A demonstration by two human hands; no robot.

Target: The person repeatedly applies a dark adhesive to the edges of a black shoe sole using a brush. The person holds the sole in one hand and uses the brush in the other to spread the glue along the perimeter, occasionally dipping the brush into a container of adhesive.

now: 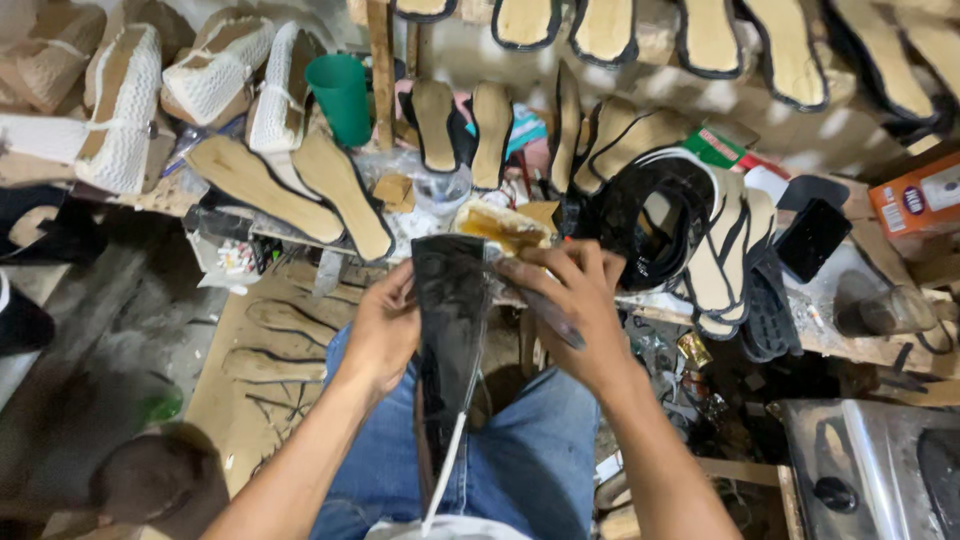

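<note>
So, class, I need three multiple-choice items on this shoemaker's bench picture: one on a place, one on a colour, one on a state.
1. Where is the green cup?
A. On the bench, upper left of the hands
B. On the person's lap
C. On the floor

2. What colour is the sole piece between the hands?
A. White
B. Glossy black
C. Red

3. How does the left hand stand to that piece?
A. Far from it
B. Grips its left edge
C. Lies flat on the bench

Answers:
1 A, the cup stands among the tan insoles.
2 B, it shines black.
3 B, its fingers close on the edge while the right hand holds the other side with a thin tool.
</note>
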